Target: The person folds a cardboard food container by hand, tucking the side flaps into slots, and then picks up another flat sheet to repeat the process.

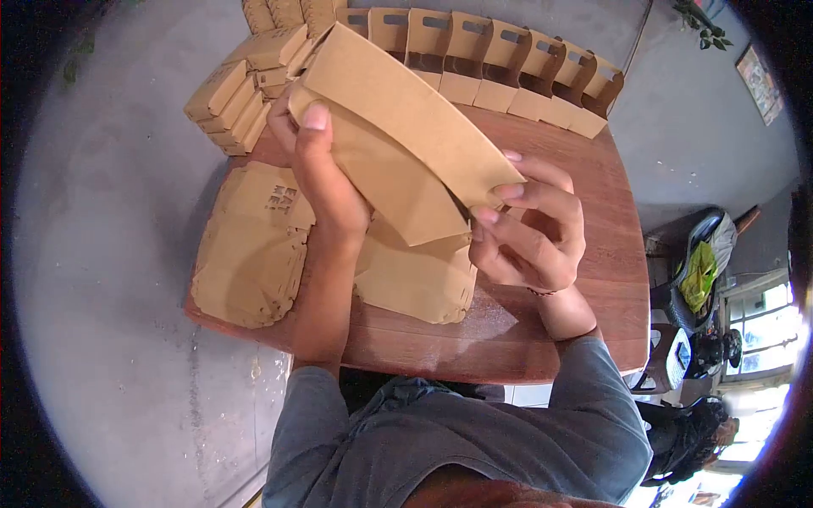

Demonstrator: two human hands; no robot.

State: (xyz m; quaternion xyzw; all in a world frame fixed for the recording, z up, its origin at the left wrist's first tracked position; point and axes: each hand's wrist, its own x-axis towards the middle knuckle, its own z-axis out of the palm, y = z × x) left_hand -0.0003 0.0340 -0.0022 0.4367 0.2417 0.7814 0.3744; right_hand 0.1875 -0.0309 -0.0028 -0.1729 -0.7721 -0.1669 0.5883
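A brown cardboard box (398, 110), partly folded, is held tilted above the table between both hands. My left hand (326, 165) grips its upper left end, thumb on the near panel and the other fingers mostly hidden behind. At the lower right end, my right hand (538, 224) pinches the edge where a narrow gap shows between the side wall and the near panel. Below the box lie flat cardboard blanks (415, 284), partly covered by it. To their left is another pile of flat blanks (250, 245) with cut-out lettering in the top sheet.
A row of open cardboard carriers with handle slots (466, 55) lines the far edge of the wooden table (593, 313). Stacked closed boxes (237, 106) stand at the back left. A dark chair (686, 296) holding a yellow-green bag (699, 275) is off to the right.
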